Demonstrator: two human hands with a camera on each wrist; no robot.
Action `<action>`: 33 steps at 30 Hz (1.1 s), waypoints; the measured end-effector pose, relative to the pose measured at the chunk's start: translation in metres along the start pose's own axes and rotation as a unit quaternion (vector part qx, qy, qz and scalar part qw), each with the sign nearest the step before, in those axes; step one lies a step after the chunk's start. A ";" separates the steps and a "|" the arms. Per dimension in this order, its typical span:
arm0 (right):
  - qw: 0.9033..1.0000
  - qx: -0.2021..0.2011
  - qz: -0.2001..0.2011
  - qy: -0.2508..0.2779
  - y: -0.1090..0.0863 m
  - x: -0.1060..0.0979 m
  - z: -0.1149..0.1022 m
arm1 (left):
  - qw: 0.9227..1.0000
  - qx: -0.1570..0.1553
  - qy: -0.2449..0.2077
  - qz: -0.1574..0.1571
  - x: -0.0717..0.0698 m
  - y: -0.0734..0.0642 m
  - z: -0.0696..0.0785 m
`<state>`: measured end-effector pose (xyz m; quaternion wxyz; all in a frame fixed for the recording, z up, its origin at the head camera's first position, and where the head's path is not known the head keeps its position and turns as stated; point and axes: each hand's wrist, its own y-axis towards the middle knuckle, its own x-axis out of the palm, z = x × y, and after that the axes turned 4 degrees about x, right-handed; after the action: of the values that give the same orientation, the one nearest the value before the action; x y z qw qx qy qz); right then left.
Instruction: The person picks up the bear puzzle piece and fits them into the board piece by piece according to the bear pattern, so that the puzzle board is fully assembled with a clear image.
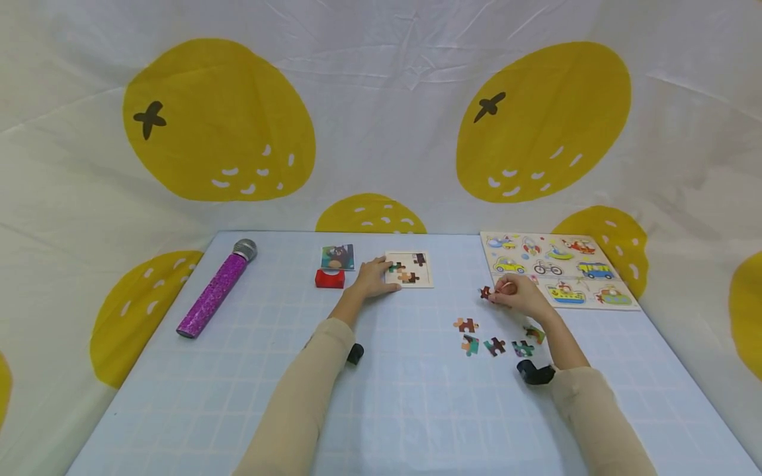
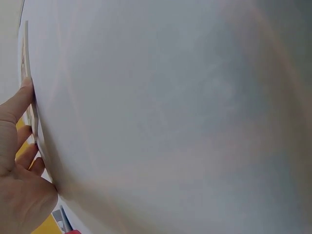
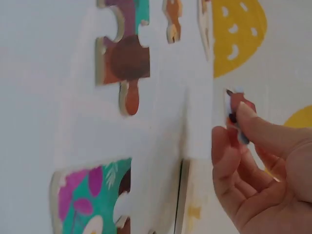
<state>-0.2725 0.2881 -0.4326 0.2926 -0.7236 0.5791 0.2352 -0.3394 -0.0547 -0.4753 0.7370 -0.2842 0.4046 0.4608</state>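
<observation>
My left hand (image 1: 372, 279) grips the left side of a small square wooden puzzle tray (image 1: 428, 280), its thumb at the near edge. Several jigsaw pieces (image 1: 408, 277) lie inside the tray. In the left wrist view the tray (image 2: 27, 53) shows edge-on beside the thumb. Between thumb and fingertips my right hand (image 1: 519, 295) pinches a brown puzzle piece (image 1: 485, 292), raised over the table in the right wrist view. Several loose pieces lie nearer me, among them an orange-brown one (image 1: 466, 324), a dark brown one (image 1: 495, 346) and a green one (image 1: 523, 348).
A larger wooden board with vehicle pictures (image 1: 536, 285) lies at the back right. Left of the tray are a picture card (image 1: 337, 257) and a red block-like object (image 1: 330, 279). A purple glittery microphone (image 1: 213, 296) lies at the left on the pale checked table (image 1: 417, 410).
</observation>
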 end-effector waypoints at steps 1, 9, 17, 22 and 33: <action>0.999 -0.003 0.009 0.038 0.002 0.001 -0.001 | 1.000 -0.001 -0.001 0.000 0.000 0.000 0.000; 0.976 -0.070 0.065 0.194 0.020 0.014 -0.017 | 1.000 0.001 0.001 0.000 0.001 0.000 -0.001; 0.955 -0.029 0.103 0.275 0.030 0.027 -0.042 | 1.000 -0.001 -0.008 0.006 0.000 -0.001 0.000; 0.958 -0.015 0.113 0.263 0.042 0.034 -0.042 | 1.000 0.001 -0.007 0.007 -0.001 0.000 -0.001; 0.964 -0.036 0.034 0.262 0.071 0.056 -0.062 | 1.000 0.002 -0.010 0.008 0.001 0.002 -0.003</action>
<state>-0.3290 0.1945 -0.4369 0.0960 -0.7502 0.6507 0.0678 -0.3417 -0.0557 -0.4776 0.7381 -0.2750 0.3998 0.4687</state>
